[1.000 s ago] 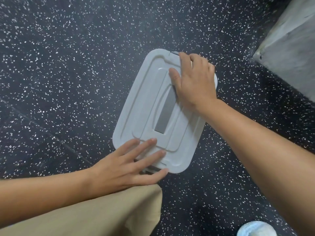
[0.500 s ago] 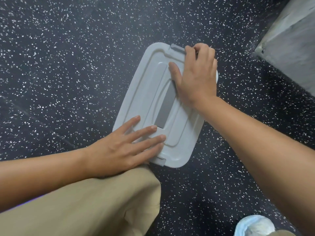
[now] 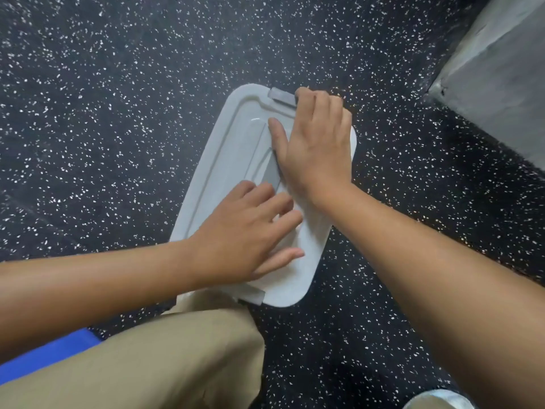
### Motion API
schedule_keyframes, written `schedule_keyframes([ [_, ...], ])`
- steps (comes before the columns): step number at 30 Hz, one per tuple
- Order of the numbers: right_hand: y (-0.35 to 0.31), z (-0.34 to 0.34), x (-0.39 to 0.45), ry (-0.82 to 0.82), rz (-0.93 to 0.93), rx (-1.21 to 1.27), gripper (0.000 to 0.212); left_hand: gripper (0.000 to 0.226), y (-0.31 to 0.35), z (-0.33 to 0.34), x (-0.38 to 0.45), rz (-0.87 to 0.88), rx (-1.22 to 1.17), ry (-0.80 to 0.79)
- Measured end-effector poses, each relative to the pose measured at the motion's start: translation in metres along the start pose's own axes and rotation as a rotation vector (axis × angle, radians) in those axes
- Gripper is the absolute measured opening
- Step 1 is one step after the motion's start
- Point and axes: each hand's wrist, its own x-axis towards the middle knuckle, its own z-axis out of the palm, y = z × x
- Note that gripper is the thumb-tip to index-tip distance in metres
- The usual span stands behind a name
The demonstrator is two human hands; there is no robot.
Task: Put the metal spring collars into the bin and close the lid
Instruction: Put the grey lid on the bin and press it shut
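A pale grey bin lid lies flat over the bin on the speckled black floor, with a darker grey strip down its middle. My right hand rests on the lid's far end, its fingers curled over the far edge beside a grey latch. My left hand presses flat on the near half with fingers spread. A second latch shows at the near edge. The bin's inside and the spring collars are hidden under the lid.
My knee in tan trousers sits just in front of the bin. A grey concrete block stands at the far right. A blue object shows at the lower left, and a white shoe tip at the bottom right.
My left hand slid further onto the lid, toward its middle. My right hand's fingers curled over the far edge by the latch. The view shifted, so my knee shows larger.
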Motion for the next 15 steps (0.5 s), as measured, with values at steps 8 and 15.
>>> schedule_keyframes([
  [8, 0.002, 0.005, 0.000, -0.019, -0.025, -0.027, 0.061, 0.051, 0.016, 0.019, 0.015, -0.183, 0.023, -0.009],
  [15, 0.010, 0.001, -0.002, -0.054, -0.032, 0.087, 0.057, 0.047, 0.014, 0.026, 0.016, -0.166, -0.005, -0.023],
])
